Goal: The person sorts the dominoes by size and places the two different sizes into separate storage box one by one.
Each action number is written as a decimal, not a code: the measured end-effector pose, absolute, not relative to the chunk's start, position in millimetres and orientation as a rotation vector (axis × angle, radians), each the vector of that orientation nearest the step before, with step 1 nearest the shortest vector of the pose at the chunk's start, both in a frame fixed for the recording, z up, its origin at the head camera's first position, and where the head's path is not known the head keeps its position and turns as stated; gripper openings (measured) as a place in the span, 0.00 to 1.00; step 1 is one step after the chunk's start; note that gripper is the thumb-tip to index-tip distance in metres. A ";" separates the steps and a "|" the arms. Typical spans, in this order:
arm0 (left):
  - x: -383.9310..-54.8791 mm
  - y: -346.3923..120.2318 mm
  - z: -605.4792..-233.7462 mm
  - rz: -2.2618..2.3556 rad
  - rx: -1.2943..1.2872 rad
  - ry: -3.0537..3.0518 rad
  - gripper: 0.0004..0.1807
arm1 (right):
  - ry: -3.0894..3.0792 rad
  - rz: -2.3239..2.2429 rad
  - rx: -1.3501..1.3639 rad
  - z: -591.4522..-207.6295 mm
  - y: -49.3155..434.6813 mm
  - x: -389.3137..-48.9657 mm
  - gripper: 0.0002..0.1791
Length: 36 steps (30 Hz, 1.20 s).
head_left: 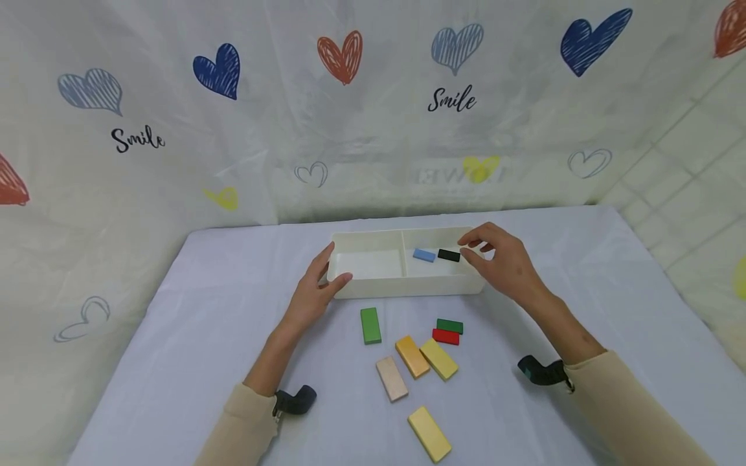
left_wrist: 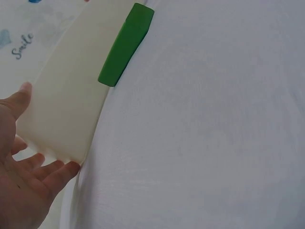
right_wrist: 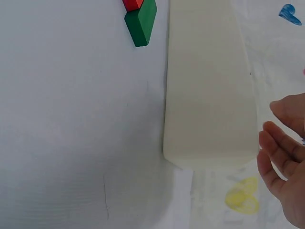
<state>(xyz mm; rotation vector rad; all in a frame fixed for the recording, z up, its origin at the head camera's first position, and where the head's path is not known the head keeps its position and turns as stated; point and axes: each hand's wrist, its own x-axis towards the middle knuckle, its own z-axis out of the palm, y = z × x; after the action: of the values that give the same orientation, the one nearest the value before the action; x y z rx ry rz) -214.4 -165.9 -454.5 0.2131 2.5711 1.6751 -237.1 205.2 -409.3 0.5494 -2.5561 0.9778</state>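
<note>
A white two-compartment box (head_left: pixel 373 288) stands toward the back of the table. My left hand (head_left: pixel 307 291) is at its left end, fingers extended along the end wall and thumb near the front rim; the left wrist view shows this hand (left_wrist: pixel 35 176) at the box's corner. Over the right end is my right hand (head_left: pixel 501 259), thumb and forefinger apart with nothing between them. Closest to those fingertips is a black block (head_left: pixel 449 255), lying in the right compartment beside a light blue block (head_left: pixel 424 255). From the right wrist, the same hand (right_wrist: pixel 286 152) shows loosely bent fingers.
In front of the box lie a light green block (head_left: pixel 370 325), a dark green block (head_left: pixel 450 326) against a red block (head_left: pixel 445 336), an orange block (head_left: pixel 412 356), a yellow block (head_left: pixel 440 359), a beige block (head_left: pixel 392 379) and a pale yellow block (head_left: pixel 429 433). A heart-printed cloth (head_left: pixel 373 129) hangs behind.
</note>
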 end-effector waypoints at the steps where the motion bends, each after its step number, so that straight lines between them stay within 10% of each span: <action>1: -214.4 -165.9 -454.8 1.673 0.213 2.573 0.48 | -2.556 0.982 0.553 -408.7 204.9 -235.7 0.08; 36: -214.2 -165.2 -455.2 1.655 0.206 2.597 0.46 | -2.555 0.994 0.644 -411.1 211.8 -204.7 0.10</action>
<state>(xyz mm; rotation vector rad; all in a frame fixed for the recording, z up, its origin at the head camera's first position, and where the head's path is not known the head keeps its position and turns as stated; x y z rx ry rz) -214.2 -165.2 -455.2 0.2056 2.5968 1.6550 -204.7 211.8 -411.1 0.6442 -2.5554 0.9938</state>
